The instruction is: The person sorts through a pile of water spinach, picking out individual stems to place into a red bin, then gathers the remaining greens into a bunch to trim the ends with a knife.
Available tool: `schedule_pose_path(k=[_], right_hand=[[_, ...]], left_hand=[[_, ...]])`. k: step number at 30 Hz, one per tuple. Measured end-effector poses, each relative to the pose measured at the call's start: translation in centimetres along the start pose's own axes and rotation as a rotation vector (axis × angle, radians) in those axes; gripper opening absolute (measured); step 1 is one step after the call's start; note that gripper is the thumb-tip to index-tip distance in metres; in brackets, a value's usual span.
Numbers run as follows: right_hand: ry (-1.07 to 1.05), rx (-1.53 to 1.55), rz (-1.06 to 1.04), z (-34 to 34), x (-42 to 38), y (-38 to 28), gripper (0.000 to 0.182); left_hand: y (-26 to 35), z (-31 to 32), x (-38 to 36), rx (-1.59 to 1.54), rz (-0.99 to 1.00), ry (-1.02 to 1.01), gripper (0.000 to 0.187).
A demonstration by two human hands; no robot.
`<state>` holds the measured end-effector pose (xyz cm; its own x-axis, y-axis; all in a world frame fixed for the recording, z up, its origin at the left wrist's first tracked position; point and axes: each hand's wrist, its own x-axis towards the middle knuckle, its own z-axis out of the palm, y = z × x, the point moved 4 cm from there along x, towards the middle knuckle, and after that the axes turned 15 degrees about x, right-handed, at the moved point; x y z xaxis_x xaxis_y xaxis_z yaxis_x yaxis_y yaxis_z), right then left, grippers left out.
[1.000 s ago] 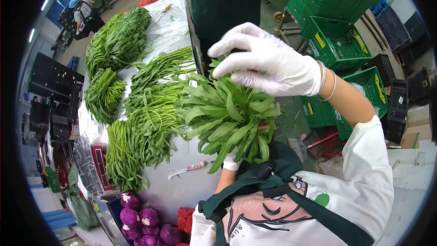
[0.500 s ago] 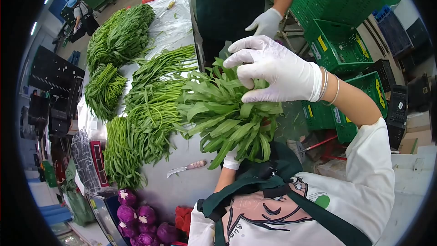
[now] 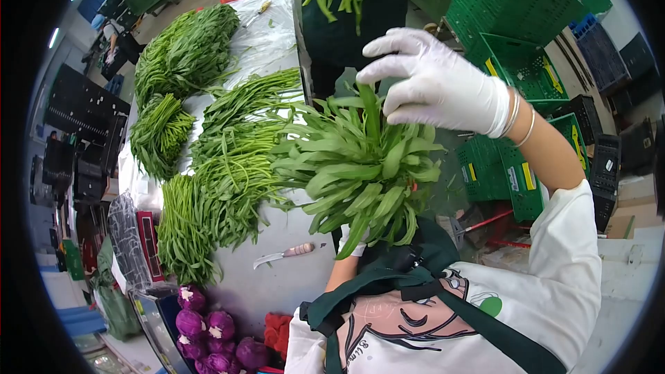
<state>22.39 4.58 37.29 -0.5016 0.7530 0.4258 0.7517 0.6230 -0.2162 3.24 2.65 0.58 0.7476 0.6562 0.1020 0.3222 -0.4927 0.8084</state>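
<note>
A large bunch of leafy greens (image 3: 367, 173) is held up in front of my chest, its long leaves fanning outward. My left hand (image 3: 352, 241), in a white glove, is under the bunch and supports it; leaves cover most of its fingers. Above the bunch is my gloved right hand (image 3: 443, 86), its fingers curved and apart. One upright leaf reaches its fingertips, and I see nothing clearly gripped there. A small knife (image 3: 284, 255) with a wooden handle lies on the metal table (image 3: 239, 270) to the left.
Rows of cut greens (image 3: 222, 194) and a tall heap (image 3: 183, 52) cover the table's left side. Purple cabbages (image 3: 208, 332) sit at the near corner. Across from me, a person in a dark apron (image 3: 353, 34) has greens at chest height. Green crates (image 3: 516, 62) stand at right.
My right hand has shifted slightly right, and a leaf now stands upright by its fingertips. The bunch has turned a little. The other person's gloved hand has left view, and their greens hang lower.
</note>
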Motion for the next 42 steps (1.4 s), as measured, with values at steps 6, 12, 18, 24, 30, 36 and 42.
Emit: schedule_pose_path(k=[6,12,18,24,30,36,42], right_hand=[[0.143,-0.158,0.031,-7.9,0.6,0.7,0.012],[0.557,-0.015,0.215,-14.6,-1.0,2.1,0.006],[0.366,0.057,0.437,-10.9,-3.6,7.5,0.016],[0.25,0.04,0.474,-7.5,-4.9,8.1,0.021],[0.275,0.133,0.459,-6.6,-6.7,6.5,0.021],[-0.152,0.76,1.179,-1.2,-16.7,6.4,0.027],[-0.328,1.099,1.126,13.1,-20.0,0.0,0.057]], left_hand=[[-0.4,0.1,0.1,-0.035,0.025,0.012,0.048],[-0.7,0.1,-0.3,-0.12,0.029,0.032,0.049],[-4.0,2.9,0.2,-0.997,-0.197,-0.047,0.048],[-1.0,1.1,0.8,-1.652,-0.308,-0.148,0.051],[0.3,-0.8,3.0,-0.755,-0.258,-0.129,0.04],[9.6,-2.4,7.1,-0.789,-0.586,-0.568,0.035],[13.3,-0.3,7.7,-0.573,-0.371,-0.338,0.033]])
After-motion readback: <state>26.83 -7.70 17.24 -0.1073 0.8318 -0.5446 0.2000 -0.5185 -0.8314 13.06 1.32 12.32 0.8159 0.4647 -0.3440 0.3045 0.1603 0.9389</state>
